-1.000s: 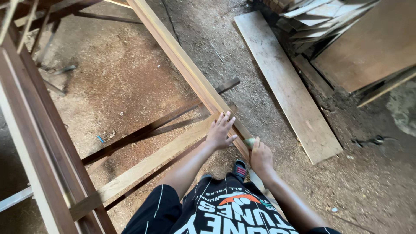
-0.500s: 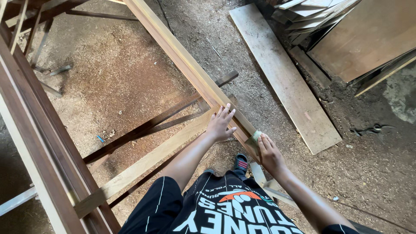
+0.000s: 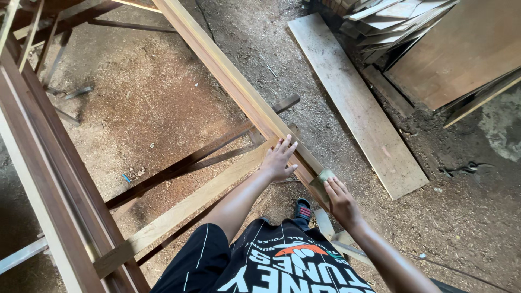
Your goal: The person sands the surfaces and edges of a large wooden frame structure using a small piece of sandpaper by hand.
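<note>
A large wooden frame is raised above a sawdust floor. Its long right rail (image 3: pixel 228 81) runs from the top middle down toward me. A pale crossbar (image 3: pixel 184 209) meets that rail near my hands. My left hand (image 3: pixel 279 159) lies flat on the joint, fingers spread. My right hand (image 3: pixel 340 201) presses a small folded greenish-grey pad (image 3: pixel 322 179), apparently sandpaper, against the rail's outer edge just below the joint. My dark shorts and one sandalled foot show beneath.
The frame's dark left rail (image 3: pixel 49 179) runs along the left edge. A loose wide plank (image 3: pixel 355 103) lies on the floor to the right. Stacked boards (image 3: pixel 391 16) and a brown plywood sheet (image 3: pixel 461 49) fill the top right corner.
My right hand has slid the pad a short way up the rail toward the joint. My left hand has stayed on the joint. The view has shifted slightly.
</note>
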